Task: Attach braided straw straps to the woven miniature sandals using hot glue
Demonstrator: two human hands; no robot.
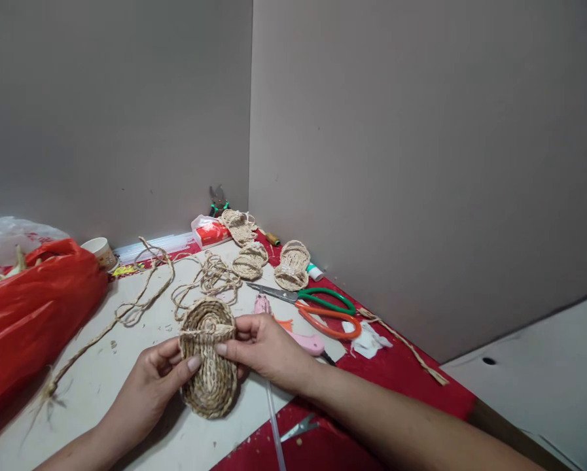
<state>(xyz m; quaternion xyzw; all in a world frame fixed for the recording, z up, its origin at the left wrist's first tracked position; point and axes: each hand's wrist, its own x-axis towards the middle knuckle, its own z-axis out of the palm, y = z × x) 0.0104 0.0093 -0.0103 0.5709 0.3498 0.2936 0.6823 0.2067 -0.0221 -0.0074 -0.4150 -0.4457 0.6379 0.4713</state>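
An oval sole-shaped piece of coiled straw cord is held above the pale board, its long side running away from me. My left hand pinches its left edge, the thumb lying on the top face. On the right edge my right hand grips it, thumb on top and fingers partly hidden behind. A lighter strip of cord crosses the upper part of the piece between the hands. Beyond it lies a loose tangle of straw cord. A pink glue gun rests partly hidden behind my right hand.
Scissors with green and orange handles lie right of the hands, near white tissue. Small woven pieces and pliers are at the back. A red bag and paper cup stand left. Another pair of scissors lies in front.
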